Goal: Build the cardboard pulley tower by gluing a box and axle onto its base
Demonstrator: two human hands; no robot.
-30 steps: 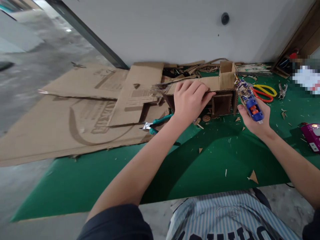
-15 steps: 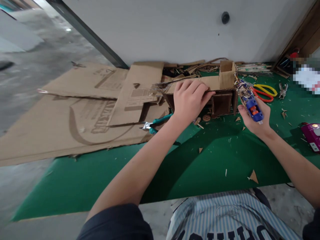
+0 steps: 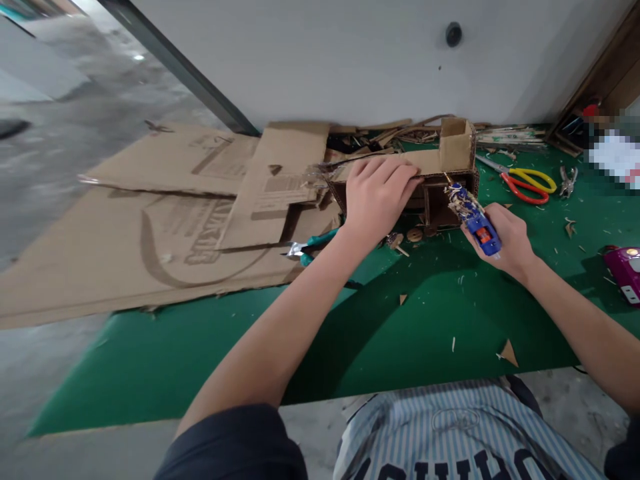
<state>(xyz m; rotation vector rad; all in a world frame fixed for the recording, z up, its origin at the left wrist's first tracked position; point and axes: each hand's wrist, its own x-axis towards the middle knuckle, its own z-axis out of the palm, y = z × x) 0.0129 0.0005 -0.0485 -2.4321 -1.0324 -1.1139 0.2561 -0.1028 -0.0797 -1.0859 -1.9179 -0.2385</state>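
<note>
Right hand (image 3: 507, 233) and blue glue gun (image 3: 473, 217) shifted left; nozzle was off the right end of the cardboard structure (image 3: 429, 160), now at its front, near the top edge. Right fingers wrapped round the gun's handle. Left hand (image 3: 377, 190) basically unmoved, fingers bunched, pinching the top panel at its front edge. Structure's on the green surface (image 3: 425, 320). Scissors (image 3: 515, 173) right of it, teal-handled cutters (image 3: 300, 249) left, by the cardboard sheets (image 3: 115, 253).

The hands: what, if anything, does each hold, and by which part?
Right hand: the blue tool, around its rear part. Left hand: on top of the cardboard structure, by its near edge; a grip cannot be told.
</note>
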